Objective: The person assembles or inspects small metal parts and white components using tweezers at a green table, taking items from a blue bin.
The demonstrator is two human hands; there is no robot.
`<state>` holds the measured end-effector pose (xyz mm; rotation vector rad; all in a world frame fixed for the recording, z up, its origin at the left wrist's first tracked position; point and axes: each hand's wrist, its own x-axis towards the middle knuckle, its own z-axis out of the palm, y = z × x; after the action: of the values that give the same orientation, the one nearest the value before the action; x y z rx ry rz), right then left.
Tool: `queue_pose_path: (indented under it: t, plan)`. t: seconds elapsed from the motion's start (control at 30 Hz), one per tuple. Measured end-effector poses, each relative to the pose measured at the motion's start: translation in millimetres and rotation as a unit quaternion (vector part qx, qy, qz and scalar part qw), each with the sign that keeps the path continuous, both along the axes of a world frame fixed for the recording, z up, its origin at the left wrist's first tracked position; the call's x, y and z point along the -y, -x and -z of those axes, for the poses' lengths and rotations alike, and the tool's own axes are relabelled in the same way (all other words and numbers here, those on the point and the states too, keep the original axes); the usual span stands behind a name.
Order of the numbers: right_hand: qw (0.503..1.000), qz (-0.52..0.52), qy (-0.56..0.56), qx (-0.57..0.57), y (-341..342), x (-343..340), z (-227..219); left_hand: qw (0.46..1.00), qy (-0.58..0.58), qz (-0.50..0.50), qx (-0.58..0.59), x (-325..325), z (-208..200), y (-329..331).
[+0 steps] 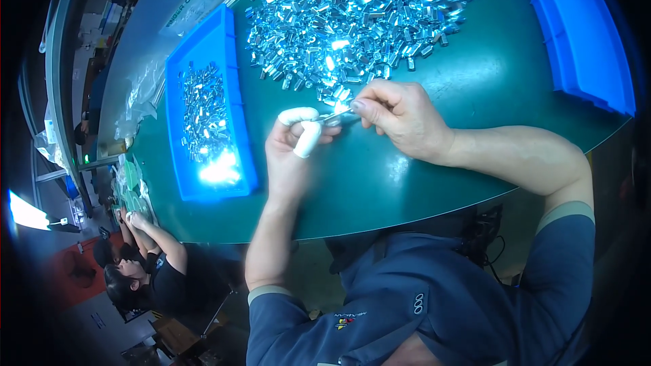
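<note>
I note open surface (498, 81) right of right hand (410, 122); metal pile (359, 20) obstructs beyond, blue tray (237, 122) left.

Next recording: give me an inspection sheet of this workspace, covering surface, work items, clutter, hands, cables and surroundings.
Surface: smooth green tabletop, with glare spots.
Work items: heap of small shiny silver metal pieces; shallow blue plastic tray at left, holding similar pieces; second blue plastic tray at right.
Clutter: crumpled clear plastic bag beyond the left tray.
Hands: right hand pinches a slim silver metal piece; left hand, two digits in white covers, meets it, grip unclear.
Cables: thin black cable below the table edge.
Surroundings: dark-shirted co-worker, bright white lamp, both at left.
</note>
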<state>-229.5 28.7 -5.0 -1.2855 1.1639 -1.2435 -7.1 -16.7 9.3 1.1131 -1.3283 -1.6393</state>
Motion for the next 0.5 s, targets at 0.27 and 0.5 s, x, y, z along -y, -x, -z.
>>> queue_pose_path:
  t: [0.27,0.5]
  plan:
    - [0.999,-0.035,-0.005,-0.024,3.4,1.0,0.3,0.998,0.051,0.034,0.024,-4.5,5.9,-0.3]
    - [0.99,-0.094,0.045,-0.097,4.5,-0.5,-2.6,0.995,0.055,0.08,0.015,-12.0,6.9,8.2]
